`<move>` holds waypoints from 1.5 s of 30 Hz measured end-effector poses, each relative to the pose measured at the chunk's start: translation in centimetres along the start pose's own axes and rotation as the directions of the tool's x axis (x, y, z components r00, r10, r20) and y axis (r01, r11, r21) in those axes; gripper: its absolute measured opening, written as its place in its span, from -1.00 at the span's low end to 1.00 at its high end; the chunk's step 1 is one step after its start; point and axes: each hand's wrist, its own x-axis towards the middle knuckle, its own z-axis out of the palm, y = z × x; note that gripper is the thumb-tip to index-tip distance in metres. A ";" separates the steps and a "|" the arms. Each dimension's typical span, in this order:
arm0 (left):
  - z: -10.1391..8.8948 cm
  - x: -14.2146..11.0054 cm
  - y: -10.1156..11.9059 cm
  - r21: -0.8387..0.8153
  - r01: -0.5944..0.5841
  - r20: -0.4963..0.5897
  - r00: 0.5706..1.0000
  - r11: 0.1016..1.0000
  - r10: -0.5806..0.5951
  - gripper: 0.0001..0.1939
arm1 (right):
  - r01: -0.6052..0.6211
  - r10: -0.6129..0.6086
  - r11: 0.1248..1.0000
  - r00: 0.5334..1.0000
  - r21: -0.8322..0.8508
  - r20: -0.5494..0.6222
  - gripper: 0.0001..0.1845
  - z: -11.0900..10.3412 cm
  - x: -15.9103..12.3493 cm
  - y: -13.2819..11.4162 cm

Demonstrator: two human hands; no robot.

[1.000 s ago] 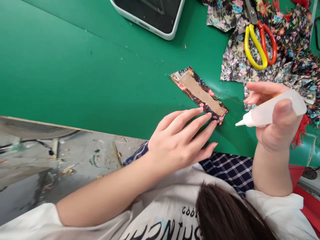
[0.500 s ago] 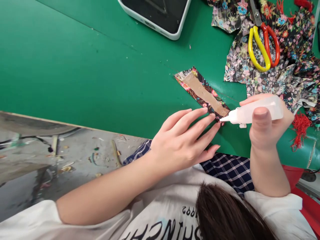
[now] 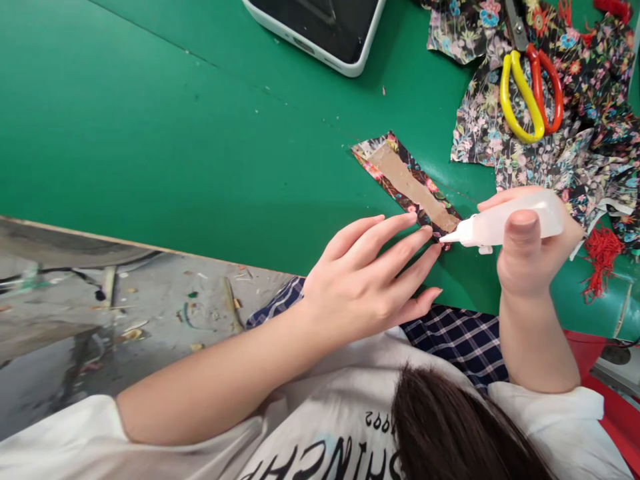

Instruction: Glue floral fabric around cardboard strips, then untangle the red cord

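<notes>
A narrow strip of dark floral fabric (image 3: 379, 172) lies aslant on the green table, with a tan backing piece (image 3: 413, 187) along its middle. My left hand (image 3: 373, 273) is spread flat, its fingertips touching the strip's near edge. My right hand (image 3: 533, 253) is wrapped round a translucent white squeeze bottle (image 3: 505, 219). The bottle is tipped over to the left, and its pointed nozzle meets the near end of the strip, close to my left fingertips. What comes out of the nozzle, if anything, is too small to see.
Scissors (image 3: 533, 97) with one yellow and one red handle rest on crumpled floral fabric (image 3: 475, 127) at the right. Red threads (image 3: 601, 260) lie below them. A black device with a white rim (image 3: 357, 65) sits at the top. The green table's front edge (image 3: 150, 245) runs along the left.
Both hands, the strip and the bottle hold almost the same positions. The whole view has shifted slightly.
</notes>
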 end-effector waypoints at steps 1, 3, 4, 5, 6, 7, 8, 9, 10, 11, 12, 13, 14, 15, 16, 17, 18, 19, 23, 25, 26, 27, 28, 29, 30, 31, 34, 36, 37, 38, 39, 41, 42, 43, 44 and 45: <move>0.0 0.0 0.0 0.000 -0.002 -0.005 1.000 1.000 0.002 -0.61 | 0.008 -0.008 1.000 1.000 -0.001 0.003 -0.65 0.1 0.0 0.1; 0.0 0.1 0.0 0.001 -0.006 -0.013 1.000 1.000 0.006 -0.61 | 0.005 -0.005 1.000 1.000 -0.016 0.002 -0.64 0.2 0.0 0.2; 0.0 0.1 0.0 -0.001 -0.006 -0.015 1.000 1.000 0.006 -0.61 | -0.005 0.005 1.000 1.000 -0.026 0.005 -0.64 0.2 0.0 0.2; 0.0 0.1 0.0 -0.003 -0.004 -0.016 1.000 1.000 0.004 -0.61 | -0.016 0.017 0.999 1.000 -0.032 0.011 -0.64 0.2 0.0 0.1; 0.0 0.1 0.0 -0.006 -0.001 -0.015 1.000 1.000 0.001 -0.61 | -0.027 0.027 0.999 0.999 -0.035 0.019 -0.65 0.1 0.0 0.0; 0.0 0.1 0.0 -0.007 0.003 -0.013 1.000 1.000 -0.003 -0.62 | -0.035 0.036 0.999 0.999 -0.032 0.031 -0.65 0.1 0.0 -0.1; 0.0 0.1 0.0 -0.008 0.005 -0.012 1.000 1.000 -0.005 -0.62 | -0.041 0.042 0.999 0.998 -0.027 0.044 -0.66 0.0 0.0 -0.2; 0.0 0.1 0.0 -0.007 0.005 -0.011 1.000 1.000 -0.005 -0.63 | -0.047 0.049 0.999 0.997 -0.022 0.057 -0.66 -0.1 0.0 -0.2; 0.0 0.1 0.0 -0.005 0.003 -0.013 1.000 1.000 -0.003 -0.63 | -0.054 0.055 0.998 0.996 -0.020 0.064 -0.66 -0.1 -0.1 -0.2; -0.1 0.2 0.0 -0.002 -0.001 -0.014 1.000 1.000 0.001 -0.63 | -0.059 0.061 0.998 0.996 -0.023 0.069 -0.67 -0.2 -0.1 -0.2; -0.1 0.2 0.0 0.001 -0.004 -0.017 1.000 1.000 0.004 -0.63 | -0.059 0.061 0.998 0.996 -0.032 0.066 -0.68 -0.2 -0.1 -0.1; -0.1 0.2 0.0 0.004 -0.009 -0.019 1.000 1.000 0.009 -0.62 | -0.050 0.053 0.998 0.997 -0.046 0.057 -0.67 -0.2 0.0 0.0; -0.1 0.2 0.0 0.005 -0.010 -0.016 1.000 1.000 0.010 -0.62 | -0.026 0.029 0.998 0.998 -0.062 0.048 -0.66 -0.2 0.0 0.1; -0.2 0.2 0.0 0.006 -0.008 -0.010 1.000 1.000 0.008 -0.62 | 0.008 -0.005 0.997 0.999 -0.075 0.041 -0.65 -0.1 0.0 0.2; -0.2 0.2 0.1 0.004 -0.006 -0.003 1.000 1.000 0.006 -0.61 | 0.044 -0.041 0.995 0.998 -0.086 0.040 -0.63 -0.1 0.0 0.3; -0.2 0.2 0.1 0.002 -0.002 0.004 1.000 1.000 0.002 -0.60 | 0.078 -0.075 0.992 0.996 -0.095 0.043 -0.61 -0.1 0.1 0.3; -0.2 0.2 0.1 0.000 0.002 0.012 1.000 1.000 -0.002 -0.60 | 0.103 -0.097 0.989 0.994 -0.106 0.052 -0.60 -0.1 0.1 0.4; -0.2 0.2 0.1 -0.002 0.004 0.017 1.000 1.000 -0.004 -0.60 | 0.118 -0.112 0.986 0.992 -0.119 0.063 -0.59 -0.1 0.2 0.4; -0.3 0.3 0.1 -0.001 0.003 0.021 1.000 1.000 -0.003 -0.61 | 0.138 -0.132 0.980 0.990 -0.141 0.050 -0.60 -0.1 0.2 0.4; -0.3 0.3 0.1 0.002 0.001 0.018 1.000 1.000 -0.001 -0.61 | 0.140 -0.137 0.981 0.990 -0.136 0.032 -0.60 -0.1 0.3 0.4; -0.3 0.4 0.1 0.003 0.002 0.015 1.000 1.000 -0.002 -0.62 | 0.140 -0.138 0.981 0.990 -0.135 0.025 -0.60 -0.1 0.3 0.4; -0.3 0.4 0.1 0.002 0.002 0.011 1.000 1.000 -0.002 -0.62 | 0.139 -0.137 0.981 0.990 -0.135 0.019 -0.59 -0.1 0.4 0.4; -0.2 0.4 0.1 0.001 0.003 0.008 1.000 1.000 -0.003 -0.62 | 0.137 -0.136 0.982 0.991 -0.132 0.014 -0.59 -0.1 0.4 0.5; -0.2 0.4 0.1 0.000 0.005 0.004 1.000 1.000 -0.005 -0.63 | 0.131 -0.131 0.983 0.991 -0.126 0.009 -0.59 -0.1 0.4 0.5; -0.2 0.4 0.1 -0.002 0.005 0.002 1.000 1.000 -0.005 -0.63 | 0.128 -0.129 0.984 0.992 -0.123 0.004 -0.59 -0.1 0.5 0.5; -0.2 0.3 0.1 -0.003 0.006 0.001 1.000 1.000 -0.006 -0.63 | 0.130 -0.131 0.983 0.991 -0.127 0.001 -0.59 -0.2 0.5 0.5; -0.2 0.1 0.1 -0.011 0.011 0.017 1.000 1.000 -0.011 -0.61 | 0.159 -0.162 0.974 0.987 -0.161 -0.004 -0.59 -0.2 0.6 0.6; -0.2 0.0 0.0 -0.019 0.018 0.037 0.999 1.000 -0.017 -0.61 | 0.170 -0.174 0.968 0.985 -0.184 -0.008 -0.59 -0.3 0.7 0.7; -0.2 0.0 0.0 -0.021 0.020 0.045 0.999 1.000 -0.019 -0.61 | 0.167 -0.172 0.968 0.985 -0.186 -0.011 -0.60 -0.3 0.7 0.7; -0.2 0.0 0.0 -0.023 0.020 0.049 0.999 1.000 -0.019 -0.61 | 0.162 -0.168 0.969 0.986 -0.186 -0.017 -0.60 -0.3 0.7 0.8; -0.3 0.0 0.0 -0.024 0.020 0.050 0.999 1.000 -0.018 -0.61 | 0.158 -0.165 0.970 0.986 -0.186 -0.024 -0.59 -0.3 0.7 0.8; -0.2 0.0 0.1 -0.023 0.017 0.043 0.999 1.000 -0.016 -0.61 | 0.158 -0.168 0.969 0.985 -0.190 -0.039 -0.58 -0.4 0.8 0.9; -0.2 0.1 0.1 -0.021 0.016 0.038 0.999 1.000 -0.015 -0.62 | 0.158 -0.170 0.967 0.985 -0.198 -0.043 -0.57 -0.4 0.8 1.0; -0.2 0.1 0.1 -0.019 0.014 0.034 0.999 1.000 -0.014 -0.62 | 0.156 -0.169 0.965 0.985 -0.210 -0.044 -0.56 -0.4 0.8 1.0; -0.2 0.1 0.1 -0.018 0.014 0.031 0.999 1.000 -0.013 -0.62 | 0.154 -0.167 0.963 0.985 -0.219 -0.042 -0.56 -0.4 0.8 1.0; -0.1 0.1 0.1 -0.018 0.014 0.029 0.999 1.000 -0.014 -0.62 | 0.151 -0.164 0.963 0.986 -0.225 -0.040 -0.57 -0.4 0.8 1.0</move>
